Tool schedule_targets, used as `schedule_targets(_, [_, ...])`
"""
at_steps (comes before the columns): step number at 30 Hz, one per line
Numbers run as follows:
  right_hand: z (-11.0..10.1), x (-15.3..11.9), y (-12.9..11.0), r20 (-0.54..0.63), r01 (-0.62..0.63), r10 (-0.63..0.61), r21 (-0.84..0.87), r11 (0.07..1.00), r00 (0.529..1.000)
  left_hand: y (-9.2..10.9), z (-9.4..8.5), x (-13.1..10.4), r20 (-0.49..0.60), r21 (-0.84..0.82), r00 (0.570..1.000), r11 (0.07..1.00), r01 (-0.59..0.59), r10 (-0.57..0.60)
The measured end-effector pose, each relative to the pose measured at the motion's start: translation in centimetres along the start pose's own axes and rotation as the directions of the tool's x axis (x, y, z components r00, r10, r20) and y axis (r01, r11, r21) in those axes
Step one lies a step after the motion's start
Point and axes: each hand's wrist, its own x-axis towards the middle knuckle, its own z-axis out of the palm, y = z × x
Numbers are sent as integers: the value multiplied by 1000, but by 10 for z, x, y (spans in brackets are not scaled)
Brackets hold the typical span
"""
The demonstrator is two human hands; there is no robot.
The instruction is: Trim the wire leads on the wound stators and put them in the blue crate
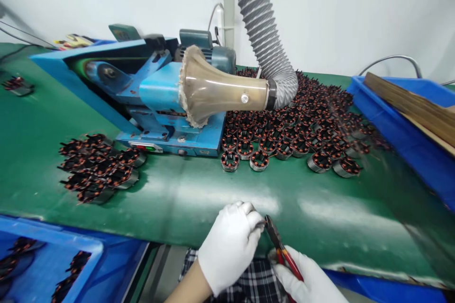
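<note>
My left hand (232,239), in a white glove, is closed over the front edge of the green table. Its fingers curl round something mostly hidden behind them; only a small dark bit shows at the fingertips. My right hand (305,274), also gloved in white, grips a pair of side cutters (286,253) with red and orange handles. The cutters' dark jaws point up and left, close beside the left fingertips. Beyond my hands stand several motor stators (259,160), steel rings with copper windings and black plastic parts.
A blue belt machine (170,137) with a funnel hood (227,87) and grey hose (263,23) stands behind. A stator cluster (101,168) sits left, a lone stator (17,85) farther off. Blue bins flank the table: stators in the left bin (95,248), cardboard on the right bin (394,113).
</note>
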Motion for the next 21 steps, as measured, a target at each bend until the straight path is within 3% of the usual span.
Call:
schedule_targets(4, [14, 7, 13, -43, -34, 43, 192, 981, 998, -2, 3, -1, -34, 42, 999, 999, -6, 7])
schedule_targets(7, [22, 11, 23, -15, -12, 19, 403, 915, 1000, 0, 0, -1, -8, 41, 1000, 999, -9, 9])
schedule_targets(11, [27, 8, 30, 213, -138, -42, 759, 637, 976, 1, -7, 2, 20, 48, 1000, 999, 3, -4])
schedule_targets(13, [29, 5, 26, 276, -186, -121, 855, 484, 954, -5, -10, 2, -38, 53, 999, 999, 11, -9])
schedule_targets(16, [35, 4, 8, 314, -217, -253, 913, 346, 915, -19, -16, -3, -213, 32, 977, 999, 3, 4])
schedule_targets(19, [33, 14, -14, 252, -179, -332, 955, 236, 909, -33, -25, -18, -372, 0, 928, 1000, 16, -15])
schedule_targets(21, [19, 27, -19, 88, -54, -296, 991, 123, 951, -40, -32, -29, -347, 4, 936, 998, 69, -64])
